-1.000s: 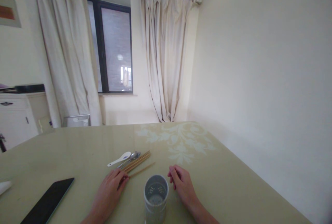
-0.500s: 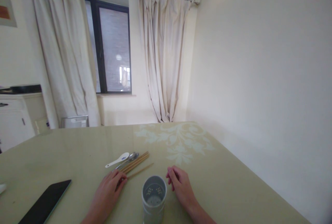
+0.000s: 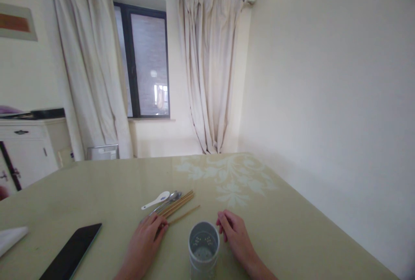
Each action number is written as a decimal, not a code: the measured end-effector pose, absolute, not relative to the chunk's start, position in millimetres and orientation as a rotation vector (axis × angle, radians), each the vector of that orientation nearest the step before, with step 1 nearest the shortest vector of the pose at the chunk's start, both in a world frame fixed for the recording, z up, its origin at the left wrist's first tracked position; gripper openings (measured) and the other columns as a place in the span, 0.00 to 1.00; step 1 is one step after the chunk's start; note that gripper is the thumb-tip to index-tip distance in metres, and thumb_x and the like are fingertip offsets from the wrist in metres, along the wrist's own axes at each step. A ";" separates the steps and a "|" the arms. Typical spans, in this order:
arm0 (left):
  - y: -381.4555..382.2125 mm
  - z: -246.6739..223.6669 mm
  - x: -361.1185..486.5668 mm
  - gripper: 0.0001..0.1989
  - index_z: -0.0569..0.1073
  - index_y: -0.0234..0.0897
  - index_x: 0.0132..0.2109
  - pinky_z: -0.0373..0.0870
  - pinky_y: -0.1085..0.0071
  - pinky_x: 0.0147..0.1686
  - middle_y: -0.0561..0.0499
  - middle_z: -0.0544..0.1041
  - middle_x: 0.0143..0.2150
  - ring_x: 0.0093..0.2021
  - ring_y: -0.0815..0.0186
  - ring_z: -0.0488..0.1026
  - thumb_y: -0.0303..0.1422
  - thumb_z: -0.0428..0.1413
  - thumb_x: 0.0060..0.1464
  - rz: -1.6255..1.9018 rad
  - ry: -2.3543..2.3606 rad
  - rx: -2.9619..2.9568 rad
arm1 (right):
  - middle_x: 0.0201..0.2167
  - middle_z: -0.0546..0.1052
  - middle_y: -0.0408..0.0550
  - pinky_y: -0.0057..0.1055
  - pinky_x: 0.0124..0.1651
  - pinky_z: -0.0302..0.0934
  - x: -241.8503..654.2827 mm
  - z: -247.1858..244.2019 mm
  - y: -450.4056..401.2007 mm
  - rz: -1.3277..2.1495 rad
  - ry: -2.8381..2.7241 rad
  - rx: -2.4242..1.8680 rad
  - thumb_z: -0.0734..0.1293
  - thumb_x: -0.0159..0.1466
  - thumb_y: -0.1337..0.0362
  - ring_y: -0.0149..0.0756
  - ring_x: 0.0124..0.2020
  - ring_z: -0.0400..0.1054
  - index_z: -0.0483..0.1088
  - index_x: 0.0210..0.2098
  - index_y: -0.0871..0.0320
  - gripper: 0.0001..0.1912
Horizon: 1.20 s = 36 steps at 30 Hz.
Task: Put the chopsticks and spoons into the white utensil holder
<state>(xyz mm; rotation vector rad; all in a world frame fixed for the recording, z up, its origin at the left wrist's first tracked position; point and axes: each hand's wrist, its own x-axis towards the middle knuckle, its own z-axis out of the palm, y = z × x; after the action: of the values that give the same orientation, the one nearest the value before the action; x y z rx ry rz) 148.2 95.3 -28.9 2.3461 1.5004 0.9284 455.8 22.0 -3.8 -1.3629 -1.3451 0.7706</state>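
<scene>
My left hand [image 3: 147, 239] has its fingers closed at the near ends of several wooden chopsticks [image 3: 178, 204]. One chopstick [image 3: 184, 214] lies apart from the bundle and runs up to its fingertips. Beside the bundle are metal spoons [image 3: 173, 196] and a white ceramic spoon [image 3: 156, 200]. An upright grey cylindrical holder [image 3: 203, 249], with small holes in its bottom, stands between my hands. To its right, my right hand [image 3: 235, 233] rests with curled fingers; whatever they may hold is hidden.
A black phone or tablet [image 3: 71, 252] lies on the green table [image 3: 292, 237] at the left. Farther left is a white object [image 3: 11, 237]. A white cabinet [image 3: 29, 146], curtains and a window stand beyond the table.
The whole view has shifted, so everything sits slightly farther right, and more of the white object shows at the left. Both hands keep about the same places relative to the holder and chopsticks.
</scene>
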 end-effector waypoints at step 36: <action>50.3 171.2 227.5 0.12 0.78 0.42 0.43 0.71 0.68 0.43 0.50 0.80 0.39 0.40 0.62 0.74 0.43 0.55 0.68 1.268 0.980 2.367 | 0.28 0.73 0.41 0.26 0.30 0.67 429.9 194.4 13.1 0.413 -1.308 -0.805 0.69 0.71 0.53 0.30 0.27 0.70 0.73 0.42 0.57 0.13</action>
<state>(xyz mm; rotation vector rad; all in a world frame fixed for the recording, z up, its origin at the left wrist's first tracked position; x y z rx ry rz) 227.5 50.3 171.2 2.3674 0.9799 1.2680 429.9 13.1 194.4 -0.8047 -1.3080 0.4125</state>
